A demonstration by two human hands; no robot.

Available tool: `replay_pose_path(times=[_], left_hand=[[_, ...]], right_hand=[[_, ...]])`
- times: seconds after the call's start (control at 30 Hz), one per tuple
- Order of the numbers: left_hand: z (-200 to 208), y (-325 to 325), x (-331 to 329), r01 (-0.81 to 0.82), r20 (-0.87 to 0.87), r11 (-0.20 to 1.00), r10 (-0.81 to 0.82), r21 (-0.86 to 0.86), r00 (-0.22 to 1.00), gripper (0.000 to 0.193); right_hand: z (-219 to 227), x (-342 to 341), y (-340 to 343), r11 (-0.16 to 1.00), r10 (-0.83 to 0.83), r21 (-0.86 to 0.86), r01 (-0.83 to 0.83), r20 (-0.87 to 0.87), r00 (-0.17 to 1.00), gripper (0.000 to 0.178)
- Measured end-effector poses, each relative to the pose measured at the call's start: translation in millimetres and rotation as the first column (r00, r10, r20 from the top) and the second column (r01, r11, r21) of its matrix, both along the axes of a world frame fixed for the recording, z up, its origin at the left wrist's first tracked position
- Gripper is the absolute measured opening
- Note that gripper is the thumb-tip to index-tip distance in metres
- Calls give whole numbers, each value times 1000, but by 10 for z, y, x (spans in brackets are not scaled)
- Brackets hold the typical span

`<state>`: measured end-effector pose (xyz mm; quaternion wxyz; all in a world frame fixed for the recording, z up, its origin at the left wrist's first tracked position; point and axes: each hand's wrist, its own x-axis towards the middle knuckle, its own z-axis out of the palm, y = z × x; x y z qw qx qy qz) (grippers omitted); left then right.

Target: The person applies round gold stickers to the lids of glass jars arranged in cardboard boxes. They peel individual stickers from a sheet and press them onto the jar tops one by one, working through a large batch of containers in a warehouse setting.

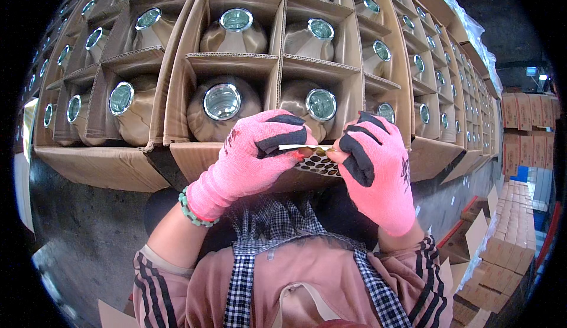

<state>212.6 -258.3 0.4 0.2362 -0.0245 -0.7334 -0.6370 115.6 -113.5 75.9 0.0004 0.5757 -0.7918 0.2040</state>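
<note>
Both hands wear pink knit gloves with dark grey patches, and bare fingertips show at the thumbs. Between them they hold a sheet of small round dark stickers [319, 166], its white edge bent up toward me. My left hand [254, 150] pinches the sheet's left side with thumb and fingers. On the right side, my right hand [378, 165] grips it with thumb and forefinger at a golden-brown sticker. The sheet is in front of an open carton [201, 150] of silvery glass bottles. Just beyond my hands are a bottle [222, 104] and another bottle [319, 106], each in a cardboard compartment.
More open cartons with dividers and shiny round-mouthed bottles [142, 100] stretch away left, right and ahead. Carton flaps [100, 165] hang toward me over the grey floor [88, 210]. Stacked brown boxes [502, 251] stand at the right.
</note>
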Motion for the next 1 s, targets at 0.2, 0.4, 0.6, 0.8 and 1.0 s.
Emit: replay_pose_path(times=[0.2,0.4,0.6,0.8,1.0], left_hand=[[28,-5,1,32,38,999,-32,20,999,14],[34,-55,-4,66,108,998,-67,8,992,17],[14,-69,15,45,139,997,-54,67,989,17],[11,-77,5,75,118,995,-82,61,990,16],[16,-80,3,73,122,995,-80,64,989,18]], right_hand=[[-24,-15,11,1000,16,-2,-16,52,999,19],[-23,44,-29,996,-82,-33,81,-17,997,17],[-58,78,-11,999,-47,-20,46,-90,995,19],[-106,46,-12,994,-7,-113,-5,-108,994,21],[-108,83,-17,984,-26,-176,-6,-177,984,20]])
